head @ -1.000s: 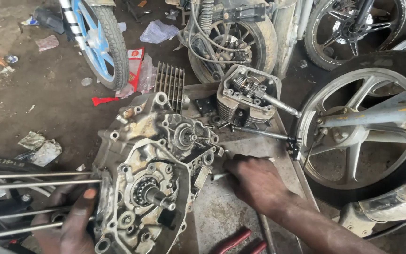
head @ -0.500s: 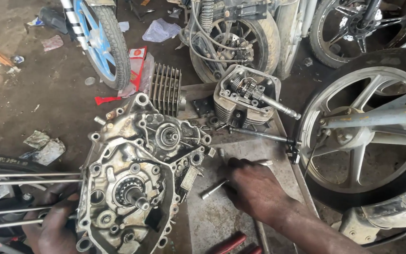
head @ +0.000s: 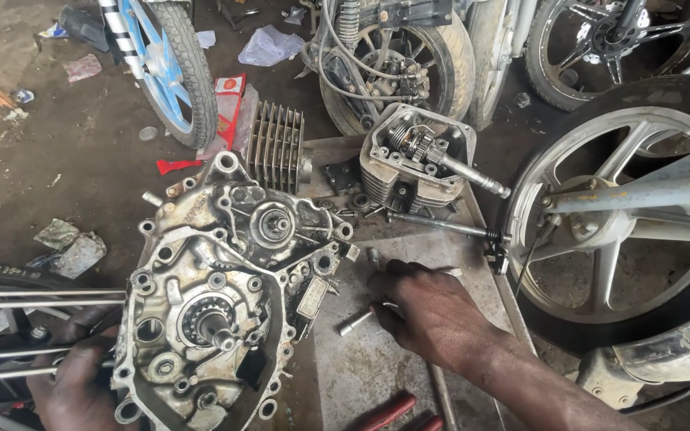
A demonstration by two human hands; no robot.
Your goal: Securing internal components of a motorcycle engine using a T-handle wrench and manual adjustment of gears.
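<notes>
right hand (head: 433, 315) grip clamped on a bolt (head: 357, 322), long axis pointing lower-left; left hand (head: 73, 383) grip unclear.

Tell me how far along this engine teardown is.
Done: the finned cylinder and the cylinder head are off and lie behind the crankcase, which is open, with shafts and gears bare. In hand: the left hand grips the case's lower left edge; the right hand rests on the metal tray over a small socket-like piece. Left: the internals remain inside the case.
</notes>
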